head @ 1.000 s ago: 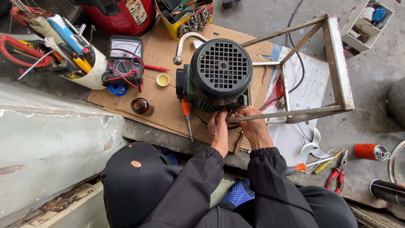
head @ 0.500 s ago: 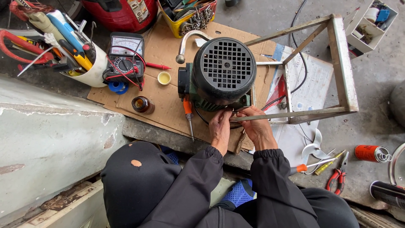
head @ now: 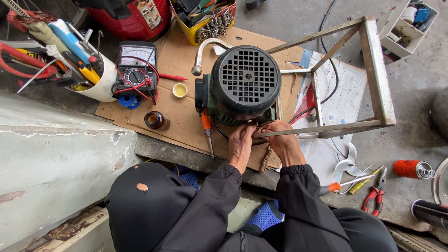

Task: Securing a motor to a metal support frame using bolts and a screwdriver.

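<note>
1. Far left: a white tub crammed with screwdrivers and pliers stands at the edge of the cardboard sheet. Beside it lies an analogue multimeter with red leads.
2. Next along: a small yellow cap and a brown jar rest on the cardboard, apart from the work.
3. An orange-handled screwdriver lies just beside the motor, untouched.
4. Centre: the electric motor, dark with a grilled fan cover, sits on the cardboard against a metal angle frame. Judged heavy and rigid; the cast body should give the surest hold, the fan cover looks thinner and less trustworthy.
5. Left hand: fingers curled at the motor's near lower edge, pinching something small. What exactly it grips cannot be told.
6. Right hand: fingers bent, touching the same spot and the frame's near bar. Whether it grips a part cannot be told.
7. Right: a small white propeller, red pliers and an orange can lie on the concrete floor, well apart from both hands.
</note>
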